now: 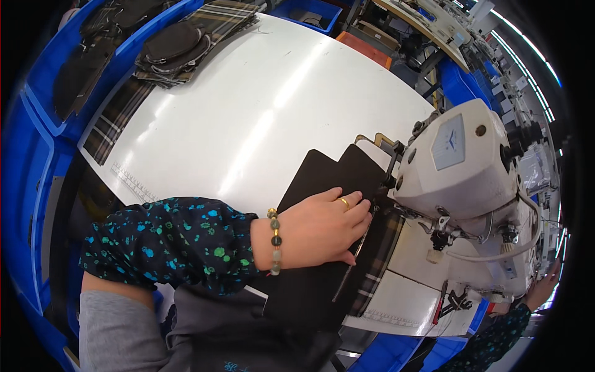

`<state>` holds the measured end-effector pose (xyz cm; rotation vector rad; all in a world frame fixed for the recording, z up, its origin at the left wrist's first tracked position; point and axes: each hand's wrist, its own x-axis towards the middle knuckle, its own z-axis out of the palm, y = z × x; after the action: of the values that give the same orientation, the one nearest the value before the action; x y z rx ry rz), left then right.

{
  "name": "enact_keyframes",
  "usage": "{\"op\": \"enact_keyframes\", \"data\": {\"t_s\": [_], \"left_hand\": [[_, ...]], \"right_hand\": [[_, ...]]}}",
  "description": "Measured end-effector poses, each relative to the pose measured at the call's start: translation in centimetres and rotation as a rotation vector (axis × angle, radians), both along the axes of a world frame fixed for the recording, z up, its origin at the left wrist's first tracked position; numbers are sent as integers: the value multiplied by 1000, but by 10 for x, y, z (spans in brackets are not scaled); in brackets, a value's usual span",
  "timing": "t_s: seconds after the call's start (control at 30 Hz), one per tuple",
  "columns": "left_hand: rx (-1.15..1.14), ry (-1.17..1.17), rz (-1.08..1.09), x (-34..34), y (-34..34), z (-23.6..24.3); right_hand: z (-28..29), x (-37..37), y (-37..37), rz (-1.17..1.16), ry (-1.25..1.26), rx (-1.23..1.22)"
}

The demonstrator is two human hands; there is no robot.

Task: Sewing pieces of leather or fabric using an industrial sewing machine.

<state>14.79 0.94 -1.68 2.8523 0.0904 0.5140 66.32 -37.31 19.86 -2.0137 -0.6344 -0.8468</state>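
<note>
My left hand (pixel 322 226) is lying flat, palm down, on the black fabric panel (pixel 310 273), so no real grip here: fingers stretched out and pressing, nothing pinched. The panel sits right under my palm and runs on past my fingertips toward the white sewing machine (pixel 462 186), which is just ahead and to the right of that hand. Its long axis goes from my lap end up toward the machine head, and the zipper (pixel 356 254) follows the same line, right along my fingertips. Past the zipper there's a plaid strip (pixel 381 254), on the far side from my palm, tucked under the machine arm.

My right hand (pixel 545 286) is way off past the machine at the frame edge, so the left is clearly the nearer one to the fabric. I honestly can't tell if that right one is closed on anything, it's squashed by the lens. The needle area is hidden behind the machine head too.

Well beyond my left hand, across the white table (pixel 248 105), there's a pile of dark zippered pieces on plaid cloth (pixel 180 46).
</note>
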Motion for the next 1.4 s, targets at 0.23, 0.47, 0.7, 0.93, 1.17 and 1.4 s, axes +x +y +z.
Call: {"op": "enact_keyframes", "data": {"t_s": [0.23,0.47,0.7,0.93,1.17,1.4], "left_hand": [[16,75,13,2,-1,3],[11,40,3,2,1,0],[39,24,16,3,0,-3],[-8,55,-13,2,2,1],[-27,55,-12,2,3,1],[1,62,1,2,2,1]], "right_hand": [[-69,63,-85,145,530,389],[-99,3,-61,231,302,438],[-53,23,-59,-8,548,417],[-62,19,-57,-8,511,474],[-79,-1,-51,26,479,535],[-88,-6,-48,13,498,553]]}}
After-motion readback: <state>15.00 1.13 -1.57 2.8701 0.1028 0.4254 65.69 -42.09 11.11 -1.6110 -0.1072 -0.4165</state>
